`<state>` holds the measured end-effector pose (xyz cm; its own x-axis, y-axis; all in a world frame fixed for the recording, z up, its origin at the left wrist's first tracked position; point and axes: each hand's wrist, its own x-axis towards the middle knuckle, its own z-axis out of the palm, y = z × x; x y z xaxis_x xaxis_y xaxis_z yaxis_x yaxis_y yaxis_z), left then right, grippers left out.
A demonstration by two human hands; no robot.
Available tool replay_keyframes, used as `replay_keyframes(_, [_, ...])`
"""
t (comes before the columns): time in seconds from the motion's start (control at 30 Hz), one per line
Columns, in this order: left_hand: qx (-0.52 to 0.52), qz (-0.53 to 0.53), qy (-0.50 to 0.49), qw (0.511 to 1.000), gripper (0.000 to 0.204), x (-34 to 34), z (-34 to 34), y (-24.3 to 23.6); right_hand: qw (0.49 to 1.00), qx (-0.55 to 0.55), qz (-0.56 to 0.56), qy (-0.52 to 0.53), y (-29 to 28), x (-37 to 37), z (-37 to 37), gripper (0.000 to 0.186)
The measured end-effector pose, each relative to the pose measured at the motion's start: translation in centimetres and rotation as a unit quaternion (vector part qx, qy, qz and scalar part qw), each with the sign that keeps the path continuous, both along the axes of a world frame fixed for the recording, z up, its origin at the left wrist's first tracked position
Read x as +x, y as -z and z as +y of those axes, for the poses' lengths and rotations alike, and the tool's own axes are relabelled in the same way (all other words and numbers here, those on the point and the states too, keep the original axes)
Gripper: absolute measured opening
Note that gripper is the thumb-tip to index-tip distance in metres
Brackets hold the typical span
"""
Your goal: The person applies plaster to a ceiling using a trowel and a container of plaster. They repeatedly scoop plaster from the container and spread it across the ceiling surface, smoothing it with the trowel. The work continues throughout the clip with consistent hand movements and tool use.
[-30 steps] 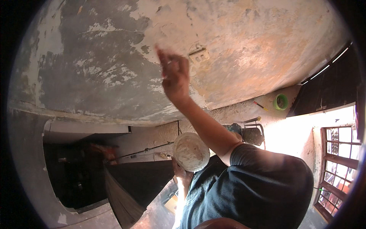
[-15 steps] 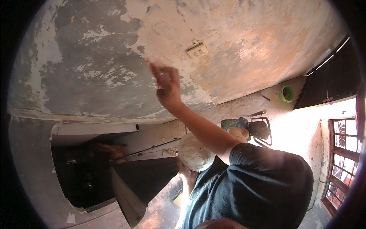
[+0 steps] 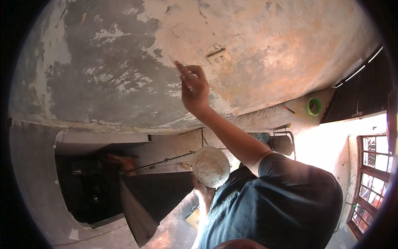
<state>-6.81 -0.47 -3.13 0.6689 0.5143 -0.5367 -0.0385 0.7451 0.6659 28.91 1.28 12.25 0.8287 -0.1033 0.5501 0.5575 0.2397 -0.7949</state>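
Observation:
My left hand [image 3: 203, 190] is closed on a round, pale tub [image 3: 226, 157] beside my body, holding it from its near left side. Whitish paste [image 3: 211, 167] smears the inside. My right arm stretches up to the patchy grey and cream wall [image 3: 124, 62]. Close to that wall, my right hand [image 3: 195, 89] is closed, with a thin shape poking out past its fingers. Motion blur and the fingers hide what that thing is. To the hand's upper right, a cream switch plate [image 3: 218, 57] is set in the wall.
A green bucket [image 3: 313, 107] and a thin stick-like tool [image 3: 292, 111] lie by the wall's foot at right. Near them stands a metal-framed chair [image 3: 282, 143]. A dark panel [image 3: 161, 195] juts out at lower left, beside a dark opening [image 3: 89, 191]. A barred window [image 3: 373, 174] is at far right.
My right hand has shifted to the right and slightly down along the wall, its fingers still closed. The left hand keeps the tub at nearly the same place. The whole view has shifted slightly.

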Motion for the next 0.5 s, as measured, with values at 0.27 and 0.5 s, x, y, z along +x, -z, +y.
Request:
replay_keyframes(0.27, [-0.108, -0.084, 0.015, 0.991, 0.069, 2.3, -0.9, 0.2, 0.823, 0.354, 0.360, -0.261, -0.2, 5.1, -11.1, 0.024])
replay_keyframes(0.5, [-0.085, -0.060, -0.046, 0.993, 0.064, 5.8, -2.2, -0.5, 0.941, 0.086, 0.248, -0.215, 0.4, 3.6, -17.4, 0.036])
